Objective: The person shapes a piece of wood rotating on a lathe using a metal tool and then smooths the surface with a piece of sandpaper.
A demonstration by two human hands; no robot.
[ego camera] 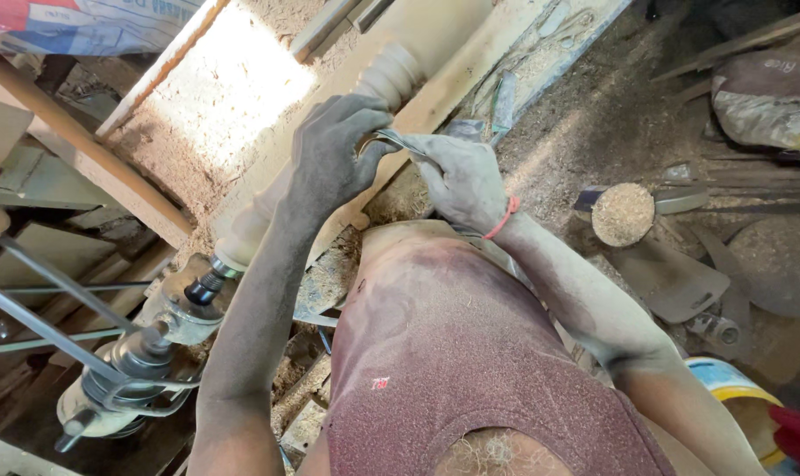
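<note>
1. My lathe bench (pixel 197 132), a wooden frame, is thickly coated in sawdust.
2. The turned wooden spindle (pixel 391 79) is mounted along it.
3. A metal tailstock (pixel 166 322) sits at its end.

Your left hand (pixel 338 159) and right hand (pixel 461 181) are grey with dust, and a pink-red band (pixel 503 218) circles your right wrist. The tool (pixel 398 141) between them is dull grey metal. The spindle (pixel 329 159) you work on is pale cream wood, blurred smooth. Your shirt (pixel 470 353) is faded maroon with a small red and white mark. Tan sawdust (pixel 215 106) covers the bench, brightest in the sunlit patch. The bucket (pixel 735 388) at your right is yellow with a blue and white rim.
</note>
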